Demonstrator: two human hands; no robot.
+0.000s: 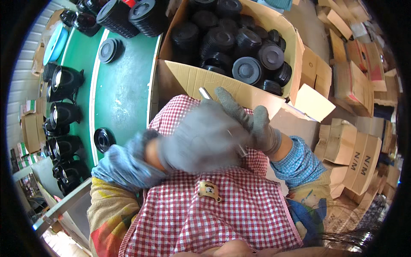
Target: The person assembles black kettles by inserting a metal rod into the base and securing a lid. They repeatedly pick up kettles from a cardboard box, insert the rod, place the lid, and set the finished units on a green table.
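Note:
Both my hands wear grey knit gloves and meet in front of the apron. My left hand (203, 139) is smeared by motion, its back toward me, and it seems closed around a slim silver metal rod (205, 93). One end of the rod sticks out above that hand, and a metal piece shows at its lower right side. Just behind and to the right is my right hand (261, 130), its visible fingers stretched out and its thumb apart. The left hand hides part of it. What lies between the palms cannot be seen.
Ahead stands an open cardboard box (197, 79) full of round black plastic lids (247, 70). A green-topped bench (124, 92) on the left bears stacked black discs (147, 17), a loose black ring (103, 139) and several black housings (66, 113). Cardboard cartons (361, 160) crowd the right.

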